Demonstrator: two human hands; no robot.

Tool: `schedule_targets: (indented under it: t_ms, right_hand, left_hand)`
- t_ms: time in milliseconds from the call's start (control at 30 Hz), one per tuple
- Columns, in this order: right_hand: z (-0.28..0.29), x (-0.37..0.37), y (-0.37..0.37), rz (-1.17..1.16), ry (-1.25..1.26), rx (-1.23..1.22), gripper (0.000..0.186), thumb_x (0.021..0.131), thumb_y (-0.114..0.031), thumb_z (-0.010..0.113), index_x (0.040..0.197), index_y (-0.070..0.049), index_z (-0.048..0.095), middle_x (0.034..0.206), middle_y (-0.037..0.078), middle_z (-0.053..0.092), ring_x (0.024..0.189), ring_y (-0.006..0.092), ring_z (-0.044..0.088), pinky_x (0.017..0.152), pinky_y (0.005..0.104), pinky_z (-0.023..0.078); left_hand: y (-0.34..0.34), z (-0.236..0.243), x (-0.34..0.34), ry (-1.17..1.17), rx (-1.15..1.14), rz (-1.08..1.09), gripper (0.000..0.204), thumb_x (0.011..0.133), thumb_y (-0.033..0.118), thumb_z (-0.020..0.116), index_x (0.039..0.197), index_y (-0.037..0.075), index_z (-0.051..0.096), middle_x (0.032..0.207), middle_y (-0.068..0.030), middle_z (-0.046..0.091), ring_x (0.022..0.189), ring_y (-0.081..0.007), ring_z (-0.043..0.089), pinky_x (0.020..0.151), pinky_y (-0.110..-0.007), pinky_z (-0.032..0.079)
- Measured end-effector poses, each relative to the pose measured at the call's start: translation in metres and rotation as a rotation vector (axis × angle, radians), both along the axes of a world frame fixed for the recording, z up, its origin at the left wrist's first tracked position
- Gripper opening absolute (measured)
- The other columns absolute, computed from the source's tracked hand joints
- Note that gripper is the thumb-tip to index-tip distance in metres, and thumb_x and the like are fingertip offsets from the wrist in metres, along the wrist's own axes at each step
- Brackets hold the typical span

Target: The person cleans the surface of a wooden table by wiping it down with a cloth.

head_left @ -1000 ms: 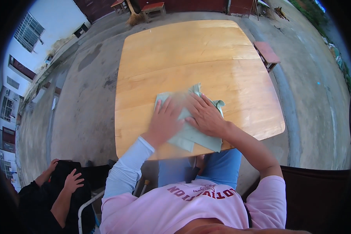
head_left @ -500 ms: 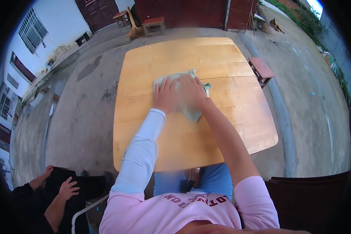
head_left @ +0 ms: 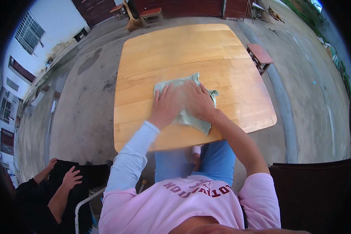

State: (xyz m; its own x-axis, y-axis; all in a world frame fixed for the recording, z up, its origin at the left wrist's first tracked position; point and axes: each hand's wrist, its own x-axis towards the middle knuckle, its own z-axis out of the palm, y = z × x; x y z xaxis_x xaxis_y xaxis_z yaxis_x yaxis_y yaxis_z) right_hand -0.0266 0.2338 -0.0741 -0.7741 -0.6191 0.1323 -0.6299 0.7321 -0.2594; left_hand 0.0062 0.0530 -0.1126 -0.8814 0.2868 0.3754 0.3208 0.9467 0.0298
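A pale green cloth [head_left: 199, 123] lies spread, with wrinkled corners, on a light wooden table [head_left: 138, 121]. My left hand [head_left: 165, 106] rests flat on the cloth's left part, fingers stretched out toward the far side. Beside it, my right hand [head_left: 200, 100] also lies flat on the cloth, its fingers pointing away and to the left. Neither hand is closed round the fabric. Both palms and part of the cloth between the hands are hidden or blurred. A light sleeve covers my left forearm, while the right one is bare.
A red-topped stool [head_left: 260, 54] stands by the table's right side. Beyond the far edge are a straw broom [head_left: 133, 22] and a red bench [head_left: 151, 12]. Someone in black clothing [head_left: 39, 199] sits at lower left, near a white metal armrest [head_left: 77, 214]. A dark panel [head_left: 312, 191] is at lower right.
Both my hands and the cloth have slid toward the table's near edge. My elbows are bent more. The view has tipped slightly, so the table appears higher.
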Motion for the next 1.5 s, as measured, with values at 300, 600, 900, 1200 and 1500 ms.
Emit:
schedule_targets:
  t_ms: [300,600,900,1200,1500]
  right_hand:
    - [-0.013,0.100,0.044,0.044,0.175,-0.178,0.055,0.086,-0.031,0.056,0.130,0.001,0.046,0.137,0.020,0.043,0.131,0.0344,0.037,0.106,0.0503,0.028]
    - [-0.004,0.039,0.052,0.035,0.051,-0.064,0.055,0.095,-0.034,0.043,0.141,-0.004,0.035,0.148,0.013,0.032,0.139,0.0289,0.026,0.115,0.0467,0.015]
    - [0.012,-0.065,0.042,-0.039,0.041,0.003,0.053,0.095,-0.031,0.041,0.142,-0.007,0.034,0.148,0.010,0.032,0.139,0.0285,0.026,0.115,0.0469,0.015]
    - [-0.001,-0.114,0.026,-0.262,0.105,0.059,0.046,0.096,-0.034,0.037,0.138,-0.016,0.039,0.150,0.007,0.032,0.140,0.0251,0.026,0.114,0.0471,0.018]
    - [-0.006,-0.009,0.052,-0.126,0.193,0.081,0.051,0.094,-0.035,0.043,0.138,-0.008,0.040,0.146,0.013,0.035,0.138,0.0297,0.028,0.113,0.0487,0.018]
  left_hand:
    - [0.032,0.028,0.097,-0.212,0.022,-0.133,0.060,0.092,0.036,0.047,0.142,0.006,0.036,0.148,-0.0174,0.032,0.137,-0.0339,0.027,0.112,-0.054,0.017]
    - [0.031,0.028,0.028,-0.167,-0.012,-0.294,0.061,0.092,0.039,0.048,0.140,0.003,0.037,0.146,-0.0187,0.033,0.137,-0.0338,0.027,0.111,-0.054,0.018]
    - [0.050,0.001,-0.084,0.056,0.055,-0.104,0.050,0.090,0.033,0.049,0.131,0.004,0.046,0.143,-0.0154,0.039,0.135,-0.0311,0.031,0.109,-0.055,0.022]
    - [0.061,0.018,-0.123,0.014,0.026,-0.028,0.040,0.088,0.030,0.053,0.126,0.019,0.053,0.142,-0.0104,0.039,0.133,-0.0317,0.033,0.107,-0.056,0.025]
    - [0.052,-0.003,-0.041,0.015,0.149,-0.174,0.053,0.091,0.033,0.050,0.138,0.010,0.042,0.144,-0.0126,0.038,0.136,-0.0312,0.031,0.109,-0.057,0.022]
